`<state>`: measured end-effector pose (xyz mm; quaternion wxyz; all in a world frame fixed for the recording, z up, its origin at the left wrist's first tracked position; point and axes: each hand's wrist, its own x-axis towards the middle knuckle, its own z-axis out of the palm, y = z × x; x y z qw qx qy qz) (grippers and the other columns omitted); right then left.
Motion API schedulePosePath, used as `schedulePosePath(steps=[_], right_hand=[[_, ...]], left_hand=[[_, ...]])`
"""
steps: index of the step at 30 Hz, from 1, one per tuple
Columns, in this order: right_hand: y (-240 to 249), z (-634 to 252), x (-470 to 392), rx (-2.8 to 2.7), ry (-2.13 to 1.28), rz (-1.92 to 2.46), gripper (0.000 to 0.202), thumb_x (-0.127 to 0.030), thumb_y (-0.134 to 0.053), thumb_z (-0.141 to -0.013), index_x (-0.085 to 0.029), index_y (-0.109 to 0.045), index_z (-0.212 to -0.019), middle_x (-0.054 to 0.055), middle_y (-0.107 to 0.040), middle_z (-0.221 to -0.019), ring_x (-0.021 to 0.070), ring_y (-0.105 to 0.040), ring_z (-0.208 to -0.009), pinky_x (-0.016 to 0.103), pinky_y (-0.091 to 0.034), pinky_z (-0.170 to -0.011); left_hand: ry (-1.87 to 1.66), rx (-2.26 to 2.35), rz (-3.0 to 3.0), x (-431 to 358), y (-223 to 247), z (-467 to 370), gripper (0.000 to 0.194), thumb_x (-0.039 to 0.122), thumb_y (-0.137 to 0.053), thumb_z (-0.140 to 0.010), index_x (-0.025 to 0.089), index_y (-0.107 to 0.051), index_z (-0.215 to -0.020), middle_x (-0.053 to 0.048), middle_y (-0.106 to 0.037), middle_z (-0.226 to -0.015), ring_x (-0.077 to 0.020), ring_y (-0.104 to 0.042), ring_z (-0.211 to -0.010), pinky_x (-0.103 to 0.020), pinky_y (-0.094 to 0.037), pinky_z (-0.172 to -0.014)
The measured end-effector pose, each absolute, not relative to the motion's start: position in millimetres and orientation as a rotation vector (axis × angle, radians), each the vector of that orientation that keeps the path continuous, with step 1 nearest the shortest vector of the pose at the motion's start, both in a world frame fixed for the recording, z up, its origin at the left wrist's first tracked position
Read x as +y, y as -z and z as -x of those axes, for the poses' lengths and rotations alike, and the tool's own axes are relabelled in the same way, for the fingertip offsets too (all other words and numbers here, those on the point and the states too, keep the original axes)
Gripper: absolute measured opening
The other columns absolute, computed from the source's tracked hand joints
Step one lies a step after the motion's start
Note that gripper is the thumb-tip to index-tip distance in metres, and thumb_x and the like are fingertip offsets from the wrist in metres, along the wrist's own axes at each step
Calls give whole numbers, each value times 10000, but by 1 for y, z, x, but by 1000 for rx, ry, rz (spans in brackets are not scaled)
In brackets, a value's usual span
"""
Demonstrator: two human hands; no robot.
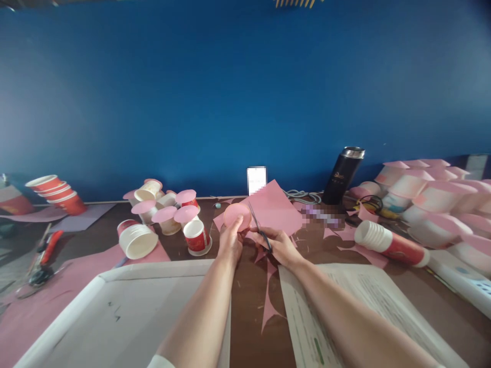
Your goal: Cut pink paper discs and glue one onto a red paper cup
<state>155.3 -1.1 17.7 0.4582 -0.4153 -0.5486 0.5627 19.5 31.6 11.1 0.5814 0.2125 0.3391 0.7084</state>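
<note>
A round pink paper disc (235, 212) is pinched in my left hand (230, 241), the thumb pressed on its face. Whether a cup sits behind the disc I cannot tell. My right hand (283, 248) is closed around the dark handles of a pair of scissors (265, 242); the blades point up and left beside the disc's right edge. Behind both hands lies a pink paper sheet (279, 203). Pink offcuts (271, 301) with curved edges are scattered on the brown table (251, 317) below and right of my hands.
Paper cups with pink discs (165, 219) stand to the left, near a stack of cups (140, 240). At right are a black flask (342, 176), a lying cup stack (391, 244) and many pink-topped cups (437, 197). A white box lid (153, 312) and printed cardboard (356, 296) flank my forearms.
</note>
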Motion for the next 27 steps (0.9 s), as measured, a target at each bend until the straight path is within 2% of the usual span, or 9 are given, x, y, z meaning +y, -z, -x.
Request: schedulePosePath(steps=[18,27], right_hand=[[-28,-156,-4,-1424,-1287,1098,482,-527,-710,-684,-147,-732,-981,1,-601,-634,122,-509,-597,253,-418,-591],[-29,-157,-3,-1463,-1246,1121,464,-527,-702,-694,-158,-742,-974,1,-615,-638,130,-518,-611,256,-410,-605]], left_hand=[[-1576,804,-508,30,-15,-19,357,224,-798,-615,72,-666,-910,-115,-705,-881,-190,-676,-753,-270,-545,-613],[-1556,780,-529,29,-15,-17,358,217,-796,-608,87,-650,-908,-91,-698,-842,-179,-666,-726,-286,-548,-632]])
